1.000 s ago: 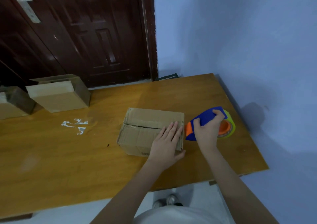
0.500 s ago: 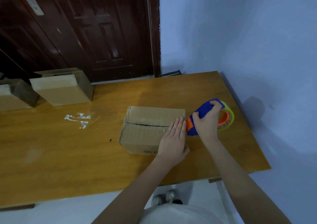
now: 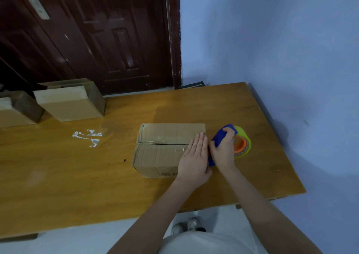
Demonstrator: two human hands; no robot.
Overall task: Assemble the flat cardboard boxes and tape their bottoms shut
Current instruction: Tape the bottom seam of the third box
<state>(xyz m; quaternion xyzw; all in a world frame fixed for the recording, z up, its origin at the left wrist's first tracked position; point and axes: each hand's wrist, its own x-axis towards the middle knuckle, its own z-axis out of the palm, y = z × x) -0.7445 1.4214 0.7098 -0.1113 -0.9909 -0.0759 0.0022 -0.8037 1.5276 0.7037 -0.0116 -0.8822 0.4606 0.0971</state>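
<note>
The tape dispenser (image 3: 223,139), clenched in the right hand (image 3: 223,152), has moved against the box (image 3: 161,148) at its 3 o'clock edge, where the flat left hand (image 3: 194,160) presses.

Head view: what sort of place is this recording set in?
Probably a plain room used as a makeshift packing spot, not a warehouse: a bare wooden table stands against a blue wall beside a dark wooden door, with assembled cardboard boxes on it.

A cardboard box (image 3: 165,148) is sitting mid-table (image 3: 77,176), a tape dispenser (image 3: 231,143) lying just right of it, two more boxes (image 3: 71,102) standing far left.
</note>
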